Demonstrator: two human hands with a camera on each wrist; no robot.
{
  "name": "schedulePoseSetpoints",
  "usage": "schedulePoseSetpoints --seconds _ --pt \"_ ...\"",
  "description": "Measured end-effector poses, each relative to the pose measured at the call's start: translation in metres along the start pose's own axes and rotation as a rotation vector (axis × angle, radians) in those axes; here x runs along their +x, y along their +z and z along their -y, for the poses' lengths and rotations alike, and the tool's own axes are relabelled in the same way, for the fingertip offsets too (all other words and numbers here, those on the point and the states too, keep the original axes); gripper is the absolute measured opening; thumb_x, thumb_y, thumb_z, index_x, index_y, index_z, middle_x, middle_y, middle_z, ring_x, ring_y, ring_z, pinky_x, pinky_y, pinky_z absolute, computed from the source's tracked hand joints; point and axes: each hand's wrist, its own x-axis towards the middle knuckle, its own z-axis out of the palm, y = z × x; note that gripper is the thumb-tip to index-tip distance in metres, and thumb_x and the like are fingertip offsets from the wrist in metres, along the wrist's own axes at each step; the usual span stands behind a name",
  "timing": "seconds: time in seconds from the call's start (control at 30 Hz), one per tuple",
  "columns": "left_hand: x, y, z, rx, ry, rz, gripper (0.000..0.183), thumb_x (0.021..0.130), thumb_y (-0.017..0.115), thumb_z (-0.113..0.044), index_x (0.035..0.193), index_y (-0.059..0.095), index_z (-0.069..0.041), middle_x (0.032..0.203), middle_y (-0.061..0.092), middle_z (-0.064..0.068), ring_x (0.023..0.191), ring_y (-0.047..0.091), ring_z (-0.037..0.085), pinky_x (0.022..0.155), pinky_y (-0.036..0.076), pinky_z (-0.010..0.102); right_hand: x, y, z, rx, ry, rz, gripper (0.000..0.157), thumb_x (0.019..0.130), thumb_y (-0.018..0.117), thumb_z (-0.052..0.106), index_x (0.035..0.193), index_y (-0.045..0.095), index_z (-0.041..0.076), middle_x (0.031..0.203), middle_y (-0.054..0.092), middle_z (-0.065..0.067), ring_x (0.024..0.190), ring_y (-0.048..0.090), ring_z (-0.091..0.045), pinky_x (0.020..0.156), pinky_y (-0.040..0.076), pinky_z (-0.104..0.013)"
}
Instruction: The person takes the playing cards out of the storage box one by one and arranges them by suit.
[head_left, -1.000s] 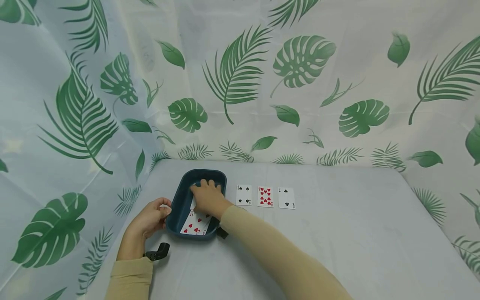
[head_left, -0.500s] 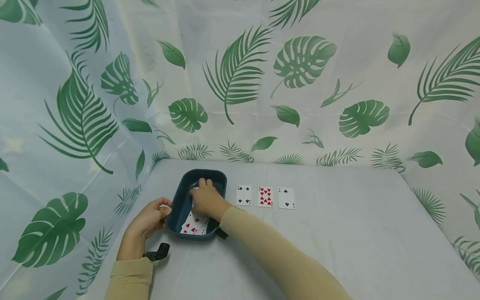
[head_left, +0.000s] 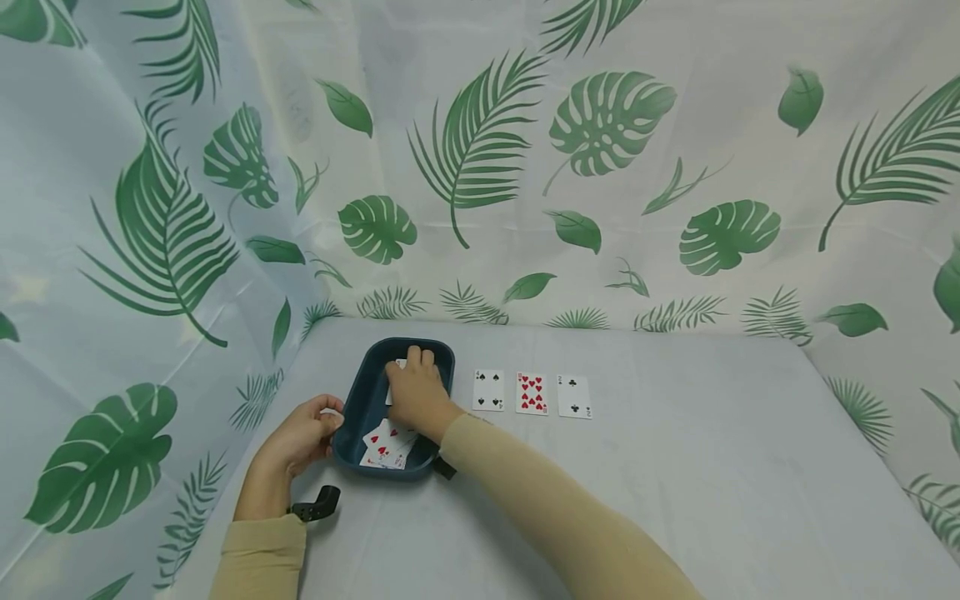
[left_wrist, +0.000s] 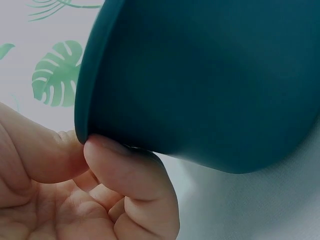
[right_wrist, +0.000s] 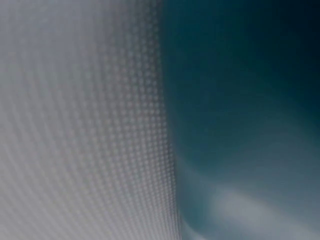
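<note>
A dark blue-green plastic tray (head_left: 358, 408) stands on the left part of the table. My left hand (head_left: 303, 433) pinches its left rim between thumb and finger, close up in the left wrist view. My right hand (head_left: 418, 396) reaches into the tray, fingers bent, and grips a white playing card (head_left: 401, 363) that is mostly covered by the hand. Several loose cards with red hearts (head_left: 384, 446) overlap at the tray's near end. The right wrist view is blurred and shows only the tray wall (right_wrist: 225, 125) beside the cloth, no fingers.
Right of the tray, three cards lie face up in a row: a four of spades (head_left: 488, 390), a hearts card (head_left: 532, 393) and a two of clubs (head_left: 574, 397). A white cloth covers the table (head_left: 675, 467). Leaf-print curtains (head_left: 510, 167) hang behind and at the sides.
My right hand has shifted slightly toward the tray's far end, with the white card edge moving along. The heart cards at the near end have been rearranged a little. My left hand stays put.
</note>
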Motion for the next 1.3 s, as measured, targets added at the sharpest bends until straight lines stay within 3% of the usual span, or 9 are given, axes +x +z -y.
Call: schedulePoseSetpoints --seconds 0.23,0.57,0.83,1.3 --pt "0.001 0.0 0.001 -0.001 0.004 -0.005 0.021 0.108 0.048 0.001 0.129 0.046 0.002 0.083 0.057 0.004 0.068 0.052 0.019 0.06 0.047 0.031 0.001 0.0 0.0 0.014 0.007 -0.016 0.067 0.092 0.084 0.036 0.151 0.057 0.017 0.142 0.048 -0.018 0.122 0.042 -0.031 0.102 0.05 -0.042" --pt "0.001 0.001 0.001 0.004 0.001 -0.018 0.024 0.107 0.047 0.002 0.131 0.046 0.002 0.085 0.058 0.006 0.069 0.052 0.019 0.06 0.047 0.031 0.006 0.0 -0.001 0.209 -0.004 -0.033 0.081 0.087 0.091 0.033 0.156 0.052 0.02 0.155 0.045 -0.013 0.137 0.04 -0.031 0.118 0.044 -0.044" --pt "0.0 0.002 -0.001 0.008 -0.013 -0.019 0.023 0.107 0.046 0.002 0.13 0.047 0.001 0.086 0.059 0.007 0.069 0.052 0.019 0.061 0.048 0.031 -0.005 -0.014 0.0 0.314 -0.03 -0.052 0.083 0.086 0.092 0.027 0.158 0.05 0.022 0.157 0.046 -0.011 0.143 0.039 -0.03 0.117 0.046 -0.043" --pt "-0.001 0.001 -0.002 0.014 -0.015 -0.018 0.023 0.109 0.045 0.001 0.132 0.046 0.002 0.085 0.057 0.007 0.069 0.052 0.019 0.061 0.047 0.031 -0.033 -0.033 -0.016 0.383 -0.047 -0.048 0.085 0.085 0.093 0.028 0.158 0.051 0.022 0.157 0.048 -0.01 0.144 0.041 -0.031 0.113 0.049 -0.045"
